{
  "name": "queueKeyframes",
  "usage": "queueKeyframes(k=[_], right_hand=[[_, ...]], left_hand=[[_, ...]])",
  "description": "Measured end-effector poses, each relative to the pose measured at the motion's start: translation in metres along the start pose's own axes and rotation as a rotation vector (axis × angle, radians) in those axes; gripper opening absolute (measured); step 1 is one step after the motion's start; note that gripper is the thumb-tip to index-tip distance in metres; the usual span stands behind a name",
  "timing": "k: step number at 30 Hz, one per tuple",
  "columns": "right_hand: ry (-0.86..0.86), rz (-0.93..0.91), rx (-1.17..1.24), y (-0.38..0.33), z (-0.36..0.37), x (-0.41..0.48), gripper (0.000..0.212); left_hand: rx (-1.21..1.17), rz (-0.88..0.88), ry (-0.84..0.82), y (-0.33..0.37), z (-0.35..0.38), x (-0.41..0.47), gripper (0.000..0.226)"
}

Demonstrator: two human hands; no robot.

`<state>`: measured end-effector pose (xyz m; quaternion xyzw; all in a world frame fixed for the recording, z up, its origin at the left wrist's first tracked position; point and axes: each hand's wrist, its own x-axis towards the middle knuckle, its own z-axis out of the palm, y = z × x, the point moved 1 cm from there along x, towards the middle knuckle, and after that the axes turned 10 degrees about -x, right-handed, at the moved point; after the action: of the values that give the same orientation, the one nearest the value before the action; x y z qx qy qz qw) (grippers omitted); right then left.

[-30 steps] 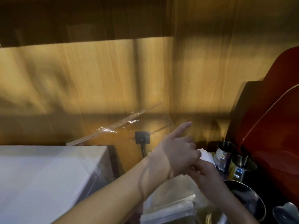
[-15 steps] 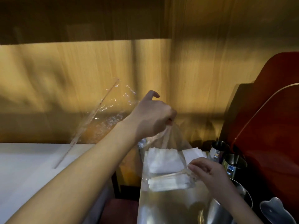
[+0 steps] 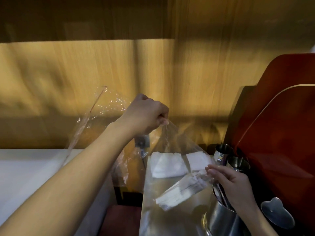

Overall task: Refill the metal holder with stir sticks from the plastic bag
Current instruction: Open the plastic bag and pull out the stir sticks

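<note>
Head view: I judge this the emptying step. My left hand is clenched on the plastic bag, pinching its upper edge and holding it raised. Inside, the stir sticks slope toward my right hand, fingers loosely curled, touching their upper ends through the film. The metal holder stands just below; next I must guide them in.

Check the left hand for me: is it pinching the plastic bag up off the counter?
Yes, the left hand is closed on a corner of the plastic bag and holds it raised and taut.
</note>
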<state>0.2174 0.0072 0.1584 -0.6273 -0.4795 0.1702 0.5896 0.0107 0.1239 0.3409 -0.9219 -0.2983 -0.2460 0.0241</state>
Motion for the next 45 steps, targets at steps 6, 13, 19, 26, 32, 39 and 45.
queueKeyframes(k=[6, 13, 19, 26, 32, 39, 45], right_hand=[[0.043, 0.031, 0.065, 0.001, -0.015, 0.000, 0.021], [0.093, 0.003, 0.107, -0.008, -0.026, 0.000, 0.016], [0.024, -0.098, 0.068, -0.026, -0.022, 0.008, 0.006], [-0.087, -0.076, -0.172, -0.036, 0.001, 0.035, 0.017], [-0.269, -0.073, -0.335, -0.028, 0.034, 0.035, 0.023], [-0.182, -0.116, -0.313, -0.023, 0.040, 0.034, 0.017], [-0.247, 0.052, -0.250, -0.002, 0.039, 0.030, 0.021]], left_hand=[[-0.142, -0.004, -0.024, -0.010, 0.004, -0.006, 0.016], [-0.286, -0.052, -0.108, -0.023, 0.020, -0.017, 0.015], [-0.411, -0.149, -0.110, -0.052, 0.038, -0.037, 0.022], [-0.286, -0.257, -0.187, -0.078, 0.061, -0.055, 0.005], [-0.260, -0.294, -0.407, -0.072, 0.094, -0.071, 0.010], [-0.354, -0.221, -0.145, -0.075, 0.107, -0.077, 0.015], [-0.358, -0.130, -0.137, -0.059, 0.105, -0.067, 0.012]])
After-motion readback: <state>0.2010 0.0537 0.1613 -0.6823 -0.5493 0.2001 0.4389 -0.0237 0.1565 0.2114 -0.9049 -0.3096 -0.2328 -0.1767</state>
